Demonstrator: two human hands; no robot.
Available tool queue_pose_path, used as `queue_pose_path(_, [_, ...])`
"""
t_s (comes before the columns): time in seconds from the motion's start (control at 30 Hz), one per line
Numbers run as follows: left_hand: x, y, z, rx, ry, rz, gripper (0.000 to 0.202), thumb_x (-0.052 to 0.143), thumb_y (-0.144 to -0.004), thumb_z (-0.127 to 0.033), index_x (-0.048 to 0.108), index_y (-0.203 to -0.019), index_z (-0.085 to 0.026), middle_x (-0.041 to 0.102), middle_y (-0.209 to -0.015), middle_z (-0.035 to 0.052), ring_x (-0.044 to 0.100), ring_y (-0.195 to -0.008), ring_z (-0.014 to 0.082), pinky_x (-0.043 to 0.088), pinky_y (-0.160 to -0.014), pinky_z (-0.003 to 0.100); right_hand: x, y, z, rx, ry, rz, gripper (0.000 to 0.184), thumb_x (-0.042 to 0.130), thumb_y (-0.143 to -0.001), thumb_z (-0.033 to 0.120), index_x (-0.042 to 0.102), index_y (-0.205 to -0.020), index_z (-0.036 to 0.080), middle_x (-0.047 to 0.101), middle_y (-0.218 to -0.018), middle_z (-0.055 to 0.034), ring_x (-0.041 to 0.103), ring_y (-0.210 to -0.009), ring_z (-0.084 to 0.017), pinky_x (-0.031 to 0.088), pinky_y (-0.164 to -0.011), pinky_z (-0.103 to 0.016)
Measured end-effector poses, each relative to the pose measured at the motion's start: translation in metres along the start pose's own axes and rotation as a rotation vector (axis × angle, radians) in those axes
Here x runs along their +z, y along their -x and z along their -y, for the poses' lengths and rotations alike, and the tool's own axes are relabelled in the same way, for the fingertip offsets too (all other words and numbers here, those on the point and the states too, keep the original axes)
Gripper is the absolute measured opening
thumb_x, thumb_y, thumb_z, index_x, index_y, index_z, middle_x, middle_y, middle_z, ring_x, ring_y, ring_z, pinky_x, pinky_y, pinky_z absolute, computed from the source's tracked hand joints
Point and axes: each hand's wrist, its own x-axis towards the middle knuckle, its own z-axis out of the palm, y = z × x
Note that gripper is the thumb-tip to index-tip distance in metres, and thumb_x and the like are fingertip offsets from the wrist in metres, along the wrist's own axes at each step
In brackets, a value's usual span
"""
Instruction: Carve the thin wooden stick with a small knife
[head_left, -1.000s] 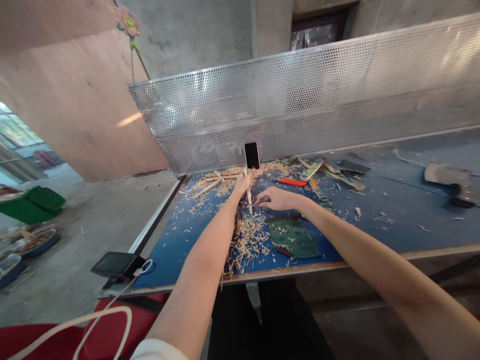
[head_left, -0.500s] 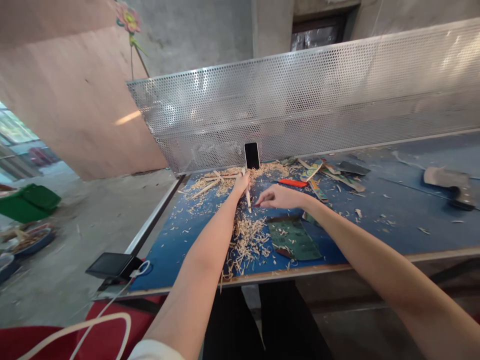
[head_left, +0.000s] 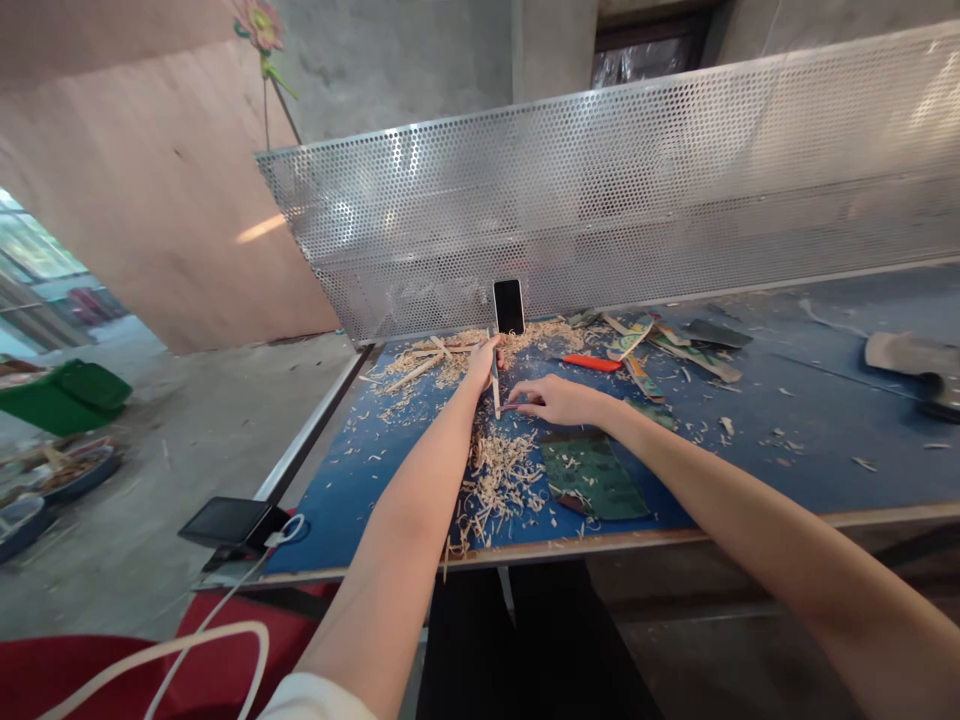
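Note:
My left hand (head_left: 484, 364) is closed round a slim pale wooden stick (head_left: 496, 390), whose lower end points toward me over the blue tabletop. To the right of that end, my right hand (head_left: 556, 400) is closed in a pinch on a thin dark piece (head_left: 513, 405). Its tip is at the stick's lower end; whether it touches is too small to tell. Curled wood shavings (head_left: 504, 465) lie heaped below the stick. Close under my right wrist is a dark green sheet (head_left: 592, 474) with shavings on it.
A phone (head_left: 509, 306) leans on the perforated metal panel (head_left: 450, 220) at the back. Wooden sticks (head_left: 417, 372) lie at left among shavings. An orange-red-handled tool (head_left: 592, 362) and scraps (head_left: 643, 378) lie right of centre. A black device (head_left: 231, 524) with a cable sits at the near left corner.
My right hand has moved slightly, bringing the thin dark piece to the stick's lower end. My left hand keeps its hold on the stick. The view has shifted a little.

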Motion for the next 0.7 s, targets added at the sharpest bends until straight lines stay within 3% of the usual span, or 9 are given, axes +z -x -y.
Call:
queue_pose_path(0.23, [-0.002,0.003,-0.002,-0.009,0.040,0.050,0.025,0.066,-0.106,-0.044,0.064,-0.097,-0.020,0.054,-0.053,-0.0040,0.048,-0.040,0.0124,0.049,-0.052,0.026,0.007,-0.001,-0.001,-0.093,0.216,0.022,0.030,0.061,-0.107,0.030,0.084,-0.126,0.029,0.086,-0.107,-0.0077,0.074,-0.090,-0.025,0.046,-0.083,-0.035])
queue_pose_path(0.5, [-0.002,-0.004,0.003,-0.032,0.010,0.016,0.040,0.069,-0.106,-0.050,0.053,-0.082,-0.023,0.052,-0.052,-0.0039,0.045,-0.040,0.0110,0.050,-0.051,0.026,0.008,0.000,-0.001,-0.080,0.302,-0.012,0.033,0.056,-0.110,0.032,0.082,-0.130,0.030,0.087,-0.108,-0.0074,0.075,-0.091,-0.025,0.045,-0.081,-0.035])
queue_pose_path(0.6, [-0.002,-0.006,0.005,0.017,-0.008,0.034,0.031,0.071,-0.104,-0.038,0.052,-0.083,-0.023,0.053,-0.054,-0.0042,0.046,-0.041,0.0107,0.047,-0.049,0.025,0.008,-0.001,-0.001,-0.072,0.326,-0.001,0.032,0.056,-0.110,0.031,0.082,-0.129,0.029,0.086,-0.103,-0.0081,0.074,-0.089,-0.026,0.043,-0.079,-0.035])
queue_pose_path(0.7, [-0.003,-0.006,0.007,0.057,-0.040,0.070,0.028,0.074,-0.094,-0.018,0.048,-0.084,-0.023,0.054,-0.057,-0.0048,0.043,-0.040,0.0082,0.034,-0.044,0.022,0.011,-0.002,-0.003,-0.072,0.317,-0.001,0.031,0.056,-0.110,0.031,0.082,-0.126,0.028,0.086,-0.105,-0.0093,0.074,-0.090,-0.027,0.043,-0.079,-0.035])
